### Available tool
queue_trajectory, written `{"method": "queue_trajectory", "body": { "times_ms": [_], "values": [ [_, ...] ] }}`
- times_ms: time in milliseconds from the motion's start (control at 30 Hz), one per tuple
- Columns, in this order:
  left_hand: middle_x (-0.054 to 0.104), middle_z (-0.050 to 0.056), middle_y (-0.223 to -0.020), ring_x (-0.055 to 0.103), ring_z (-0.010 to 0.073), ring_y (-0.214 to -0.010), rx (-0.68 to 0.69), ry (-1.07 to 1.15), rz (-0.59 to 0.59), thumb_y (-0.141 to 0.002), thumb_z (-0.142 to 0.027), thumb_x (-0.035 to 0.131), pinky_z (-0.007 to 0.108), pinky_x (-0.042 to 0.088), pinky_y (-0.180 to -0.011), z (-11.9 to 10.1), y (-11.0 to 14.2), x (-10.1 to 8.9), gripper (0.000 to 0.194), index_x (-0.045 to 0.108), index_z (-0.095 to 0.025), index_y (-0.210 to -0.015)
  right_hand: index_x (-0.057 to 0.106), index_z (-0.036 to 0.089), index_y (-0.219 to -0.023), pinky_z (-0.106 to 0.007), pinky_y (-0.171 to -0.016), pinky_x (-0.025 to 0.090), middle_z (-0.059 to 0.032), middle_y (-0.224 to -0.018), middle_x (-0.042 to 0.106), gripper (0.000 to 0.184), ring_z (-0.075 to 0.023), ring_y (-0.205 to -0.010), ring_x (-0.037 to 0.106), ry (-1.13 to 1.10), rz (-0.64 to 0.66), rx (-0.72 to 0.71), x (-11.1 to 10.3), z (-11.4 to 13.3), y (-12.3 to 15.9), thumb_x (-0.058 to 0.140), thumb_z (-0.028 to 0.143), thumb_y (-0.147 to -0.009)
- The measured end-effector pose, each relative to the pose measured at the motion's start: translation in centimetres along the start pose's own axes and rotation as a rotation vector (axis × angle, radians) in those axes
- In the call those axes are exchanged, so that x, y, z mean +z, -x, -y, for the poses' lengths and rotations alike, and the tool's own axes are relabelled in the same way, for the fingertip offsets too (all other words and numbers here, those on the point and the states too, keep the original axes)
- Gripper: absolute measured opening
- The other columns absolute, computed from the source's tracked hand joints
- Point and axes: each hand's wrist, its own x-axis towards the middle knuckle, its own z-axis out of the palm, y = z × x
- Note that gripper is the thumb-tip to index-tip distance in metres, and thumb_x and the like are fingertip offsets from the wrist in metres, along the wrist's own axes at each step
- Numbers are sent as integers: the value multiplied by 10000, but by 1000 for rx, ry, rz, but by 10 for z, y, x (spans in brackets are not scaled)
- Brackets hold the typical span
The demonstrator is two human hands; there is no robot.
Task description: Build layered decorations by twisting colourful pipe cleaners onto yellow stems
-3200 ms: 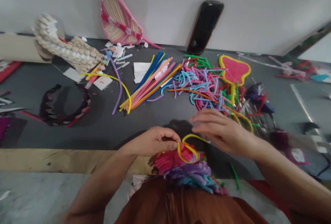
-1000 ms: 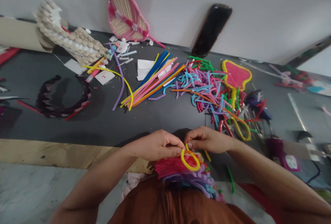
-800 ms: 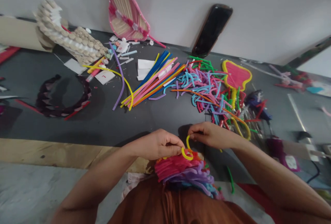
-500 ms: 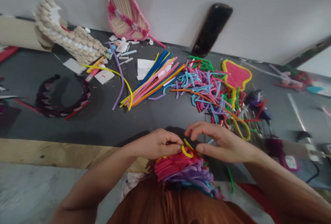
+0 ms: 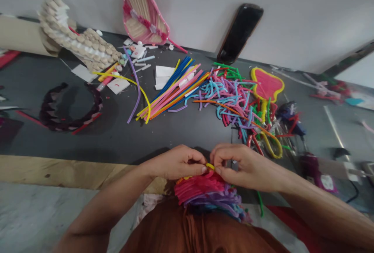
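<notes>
At the table's front edge, my left hand (image 5: 182, 163) pinches a short yellow pipe cleaner (image 5: 210, 166) at its left end. My right hand (image 5: 242, 165) is closed on the same piece from the right, thumb against forefinger. Just below my fingers hangs a dense bundle of pipe cleaners (image 5: 201, 190) in bands of pink-red, purple and blue, close against my body. Its upper edge is partly covered by my fingers. Ahead lie a pile of short cut pipe cleaners (image 5: 228, 93) and a fan of long ones (image 5: 175, 91).
A phone (image 5: 240, 33) leans on the wall beside a pink leaf-shaped fan (image 5: 145, 15). Further left are a beige beaded piece (image 5: 78, 43) and a dark braided headband (image 5: 48, 109). To the right are a pink shape with yellow edging (image 5: 266, 85) and a purple-and-white device (image 5: 318, 173).
My right hand has closed from spread fingers into a pinch on the yellow pipe cleaner. The raised yellow ends now sit between both hands. My left hand has stayed nearly still.
</notes>
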Motion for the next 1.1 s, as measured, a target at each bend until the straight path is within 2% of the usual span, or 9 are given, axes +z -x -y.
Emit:
{"method": "queue_trajectory", "body": {
  "times_ms": [100, 167, 300, 433, 533, 733, 833, 967, 1100],
  "values": [
    [515, -33, -645, 409, 71, -588, -24, 1, -16, -870, -308, 531, 160, 310, -534, -1, 0, 0, 261, 678, -94, -835, 531, 178, -815, -250, -736, 468, -46, -997, 589, 119, -125, -833, 562, -203, 79, 1, 0, -15, -5, 606, 264, -848],
    [532, -32, -649, 417, 72, -589, -46, 16, -23, -868, -299, 534, 159, 312, -534, -2, 0, 1, 256, 696, -101, -872, 494, 188, -952, -246, -709, 468, -46, -1044, 561, 232, -117, -832, 548, -396, 130, 26, 3, -26, -8, 633, 342, -849],
    [533, -34, -629, 424, 74, -580, -66, 13, -5, -857, -268, 532, 160, 319, -537, -3, 0, 2, 245, 719, -110, -872, 425, 185, -1198, -231, -660, 441, -27, -969, 542, 423, -101, -776, 515, -575, 297, 20, 11, -41, -8, 584, 430, -892],
    [586, -24, -661, 454, 75, -589, -73, -5, 2, -858, -274, 531, 157, 336, -552, -3, 1, 2, 259, 731, -114, -901, 473, 181, -1205, -203, -576, 399, 24, -820, 528, 520, -87, -662, 481, -476, 307, 42, 7, -44, -6, 630, 519, -841],
    [628, -9, -698, 479, 80, -603, -70, -2, 2, -865, -297, 542, 157, 345, -556, -4, 2, 1, 273, 729, -114, -944, 560, 159, -1102, -206, -565, 390, 22, -776, 547, 468, -89, -640, 481, -352, 291, 18, -7, -44, -7, 578, 558, -860],
    [647, 4, -706, 479, 76, -587, -49, -19, -3, -870, -306, 546, 156, 340, -548, -5, 1, 0, 285, 728, -107, -960, 648, 153, -1051, -242, -686, 454, -58, -915, 650, 220, -129, -793, 584, -20, 238, -158, -27, -34, -7, 582, 298, -900],
    [644, 4, -710, 484, 79, -585, -46, -48, 6, -880, -334, 541, 161, 329, -538, -3, 1, 0, 305, 722, -111, -984, 686, 152, -1022, -254, -758, 466, -76, -908, 640, 182, -137, -852, 593, 64, 195, -282, -26, -30, -9, 545, 219, -927],
    [660, 5, -743, 513, 85, -618, -7, -101, 17, -890, -339, 537, 164, 340, -563, -2, 1, -1, 295, 713, -123, -988, 685, 148, -950, -256, -759, 461, -83, -869, 596, 240, -150, -858, 564, 185, 106, -437, -17, -31, -13, 480, 270, -973],
    [673, -11, -782, 545, 83, -668, 36, -121, -39, -898, -296, 531, 158, 366, -615, -4, 2, -1, 230, 698, -151, -963, 635, 159, -900, -264, -736, 456, -75, -824, 598, 304, -154, -819, 548, 237, 53, -483, -5, -38, -17, 397, 318, -1002]
  ]
}}
